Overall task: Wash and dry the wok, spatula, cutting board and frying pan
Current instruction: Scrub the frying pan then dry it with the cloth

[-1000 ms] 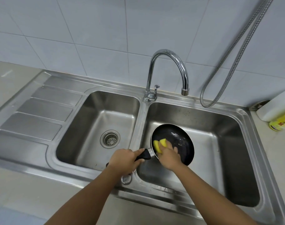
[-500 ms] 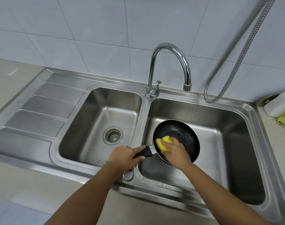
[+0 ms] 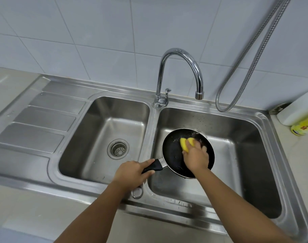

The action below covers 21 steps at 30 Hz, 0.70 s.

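A small black frying pan point(image 3: 172, 153) hangs tilted over the right basin of the steel sink point(image 3: 265, 130). My left hand point(image 3: 132, 174) grips its black handle above the divider between the basins. My right hand point(image 3: 196, 157) holds a yellow sponge point(image 3: 184, 143) and presses it against the inside of the pan, near the upper middle. A few suds glint on the pan's surface. No wok, spatula or cutting board is in view.
A chrome gooseneck tap point(image 3: 181, 71) stands behind the divider, no water running. The left basin has a drain strainer point(image 3: 118, 148); a ribbed drainboard point(image 3: 37, 120) lies left of it. A metal hose point(image 3: 251, 55) hangs at right. A white and yellow bottle point(image 3: 302, 118) lies on the right counter.
My right hand has slid the sponge from the pan's left rim, near the handle, toward the upper middle of the pan. The left hand keeps its grip on the handle.
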Tool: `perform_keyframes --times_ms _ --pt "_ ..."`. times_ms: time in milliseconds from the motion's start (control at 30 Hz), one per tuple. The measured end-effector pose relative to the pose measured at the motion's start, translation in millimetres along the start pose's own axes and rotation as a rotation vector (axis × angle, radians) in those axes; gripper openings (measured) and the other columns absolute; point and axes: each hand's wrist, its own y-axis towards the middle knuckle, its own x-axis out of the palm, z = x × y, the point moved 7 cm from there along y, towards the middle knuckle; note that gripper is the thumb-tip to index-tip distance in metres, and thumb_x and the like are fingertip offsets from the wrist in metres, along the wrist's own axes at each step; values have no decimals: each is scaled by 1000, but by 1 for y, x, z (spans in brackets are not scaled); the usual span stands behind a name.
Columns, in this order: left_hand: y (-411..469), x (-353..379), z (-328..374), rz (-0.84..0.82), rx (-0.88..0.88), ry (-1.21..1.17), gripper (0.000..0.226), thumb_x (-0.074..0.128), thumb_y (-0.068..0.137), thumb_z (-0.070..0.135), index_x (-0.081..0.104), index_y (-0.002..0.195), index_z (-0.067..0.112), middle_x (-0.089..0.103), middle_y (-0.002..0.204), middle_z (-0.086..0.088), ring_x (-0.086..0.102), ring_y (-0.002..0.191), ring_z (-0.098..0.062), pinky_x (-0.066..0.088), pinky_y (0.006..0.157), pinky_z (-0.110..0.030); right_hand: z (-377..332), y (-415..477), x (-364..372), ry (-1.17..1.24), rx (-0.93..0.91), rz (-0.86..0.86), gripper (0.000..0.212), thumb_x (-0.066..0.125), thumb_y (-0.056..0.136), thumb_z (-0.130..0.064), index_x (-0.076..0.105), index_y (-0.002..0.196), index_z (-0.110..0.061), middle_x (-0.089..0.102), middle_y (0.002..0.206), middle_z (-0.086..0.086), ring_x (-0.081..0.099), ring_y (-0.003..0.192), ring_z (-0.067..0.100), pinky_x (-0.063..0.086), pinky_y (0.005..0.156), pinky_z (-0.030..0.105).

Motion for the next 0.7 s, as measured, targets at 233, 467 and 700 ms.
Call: perform_keyframes --times_ms 233,467,700 --pt "2 0 -2 4 9 -14 52 37 94 64 29 144 53 68 93 2 62 91 -19 43 73 -30 -4 -5 1 -30 -131 -57 52 52 96 -37 38 146 -42 27 157 -4 35 130 33 37 106 36" --pt "2 -2 1 -7 16 -3 51 38 94 62 30 144 52 67 93 0 62 92 -20 42 74 -30 -4 -18 11 -27 -247 -131 50 53 96 -36 40 143 -45 29 157 -8 37 128 30 39 104 34" --pt "4 -4 4 -15 23 -10 50 38 95 61 32 144 51 67 91 1 62 91 -19 46 75 -29 -1 -25 23 40 -234 -174 51 55 95 -35 41 144 -43 31 155 -6 35 130 30 39 105 32"
